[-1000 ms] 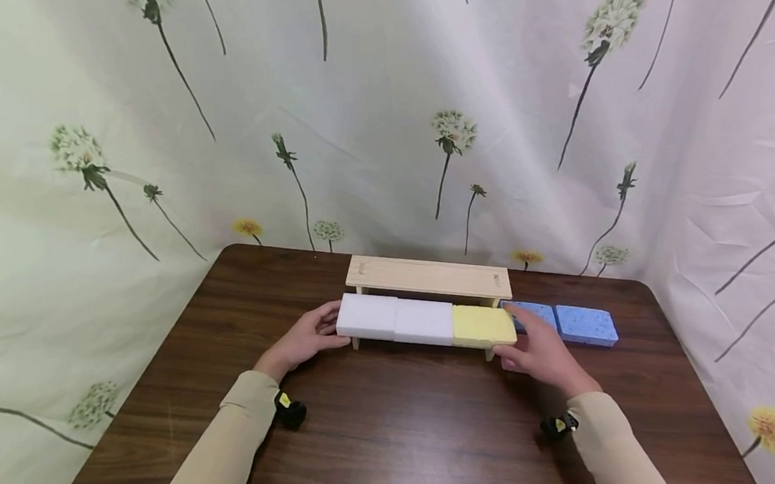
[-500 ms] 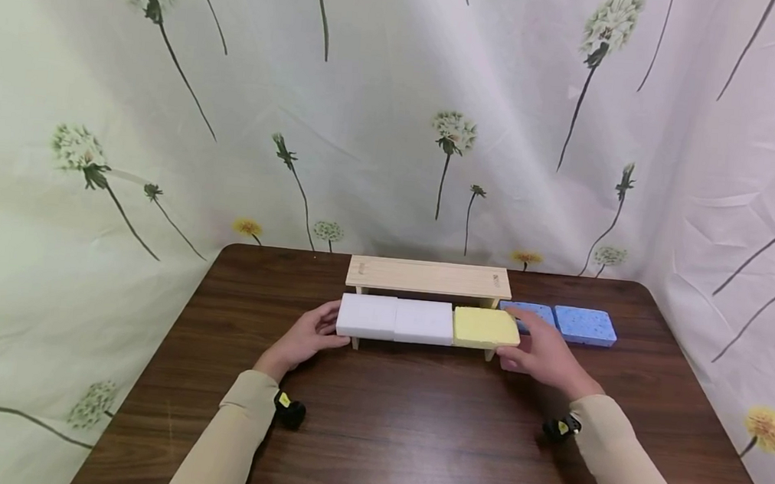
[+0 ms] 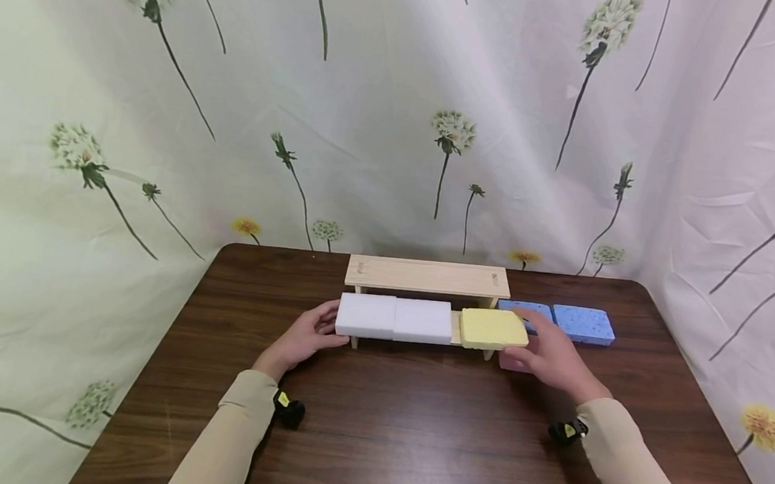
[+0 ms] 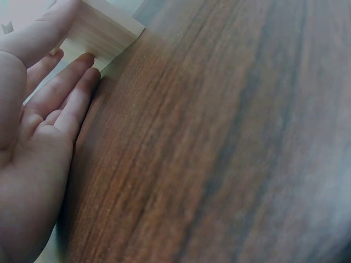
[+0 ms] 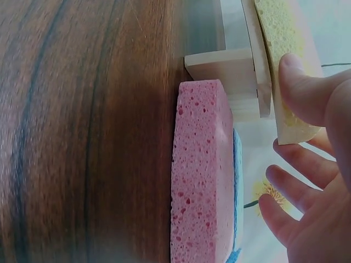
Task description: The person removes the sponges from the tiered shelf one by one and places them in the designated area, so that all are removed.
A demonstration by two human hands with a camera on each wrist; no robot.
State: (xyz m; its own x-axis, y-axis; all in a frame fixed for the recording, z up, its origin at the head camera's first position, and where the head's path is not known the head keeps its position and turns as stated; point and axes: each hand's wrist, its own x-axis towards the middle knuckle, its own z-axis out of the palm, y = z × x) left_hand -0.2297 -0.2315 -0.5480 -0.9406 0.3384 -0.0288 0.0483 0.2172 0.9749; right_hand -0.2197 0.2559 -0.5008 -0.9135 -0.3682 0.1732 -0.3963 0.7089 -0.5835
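In the head view a light wooden two-step rack (image 3: 429, 276) stands at the back of the table. Two white sponge blocks (image 3: 394, 319) lie side by side on its front step. At that step's left end is my left hand (image 3: 305, 339), thumb at the front edge and fingers round the side; in the left wrist view the lower fingers reach to the rack's leg (image 4: 104, 30). My right hand (image 3: 550, 358) pinches a yellow sponge (image 3: 493, 330) between thumb and fingers. It overhangs the right end of the step, with a gap of bare wood beside the white blocks.
Two blue sponges (image 3: 584, 325) lie on the dark wood-grain table (image 3: 377, 441) right of the rack. Beneath my right hand sits a pink sponge (image 5: 200, 170), close to the rack's right leg. A flower-print curtain (image 3: 381, 157) hangs behind and beside the table.
My right hand has moved right with the yellow sponge, opening a gap beside the white blocks. The left hand, white blocks and rack have stayed in place.
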